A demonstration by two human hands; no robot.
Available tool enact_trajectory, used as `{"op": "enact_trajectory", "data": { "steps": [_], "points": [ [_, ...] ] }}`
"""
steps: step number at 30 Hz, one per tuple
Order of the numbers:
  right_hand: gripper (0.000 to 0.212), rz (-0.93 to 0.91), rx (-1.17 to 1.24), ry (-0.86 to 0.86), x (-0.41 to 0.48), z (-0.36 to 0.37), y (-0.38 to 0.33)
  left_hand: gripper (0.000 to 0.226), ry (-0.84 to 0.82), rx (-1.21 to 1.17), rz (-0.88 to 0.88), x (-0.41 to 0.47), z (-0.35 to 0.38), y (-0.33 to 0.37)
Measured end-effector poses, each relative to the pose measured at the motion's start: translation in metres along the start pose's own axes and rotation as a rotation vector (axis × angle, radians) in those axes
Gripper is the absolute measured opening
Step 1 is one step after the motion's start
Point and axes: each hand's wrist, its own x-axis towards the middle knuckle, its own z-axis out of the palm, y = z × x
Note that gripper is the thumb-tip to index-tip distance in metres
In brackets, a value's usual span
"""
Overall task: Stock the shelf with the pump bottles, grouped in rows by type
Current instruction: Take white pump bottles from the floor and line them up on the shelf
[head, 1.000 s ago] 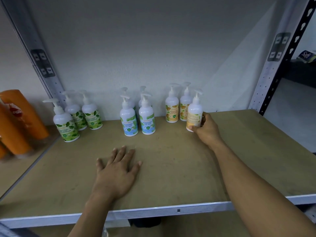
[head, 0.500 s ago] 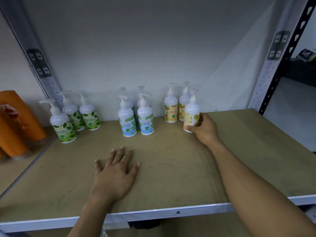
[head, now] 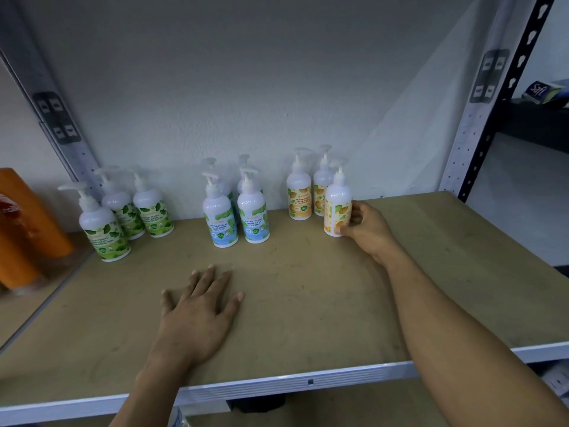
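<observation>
Grips upright orange bottle [head: 337,208] with right hand [head: 368,231], fingers curled round it, just before matching pair [head: 299,197]; rests left hand [head: 200,312] flat on shelf [head: 308,288], well apart.

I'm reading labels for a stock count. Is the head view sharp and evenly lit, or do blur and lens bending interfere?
Head view: the blue-label bottles in the centre read clearly; the orange containers at the left edge are smeared; the right upright leans outward from the wide lens; light is soft, with faint shadows on the wall.
</observation>
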Motion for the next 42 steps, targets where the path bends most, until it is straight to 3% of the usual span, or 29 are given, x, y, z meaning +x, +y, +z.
{"op": "enact_trajectory", "data": {
  "steps": [4,7,9,14,23,42],
  "points": [
    [0.057,-0.046,-0.148,0.125,-0.006,0.013,-0.006,0.068,-0.004,0.002,-0.003,-0.001,-0.001,0.001],
    [0.069,-0.062,-0.237,0.170,-0.006,0.020,-0.005,0.069,-0.007,-0.009,-0.008,-0.002,-0.003,0.003],
    [0.073,-0.071,-0.211,0.166,-0.005,0.019,-0.005,0.071,-0.010,-0.007,-0.010,-0.002,-0.003,0.004],
    [0.060,-0.082,-0.136,0.082,-0.004,0.011,-0.005,0.072,-0.007,0.001,-0.013,-0.001,-0.004,0.003],
    [0.066,-0.085,-0.143,0.167,-0.006,0.017,-0.006,0.073,-0.002,0.012,-0.003,-0.002,-0.002,0.003],
    [0.060,-0.101,-0.197,0.152,-0.001,0.018,-0.001,0.076,-0.003,0.011,-0.008,-0.003,-0.004,0.005]
  ]
}}
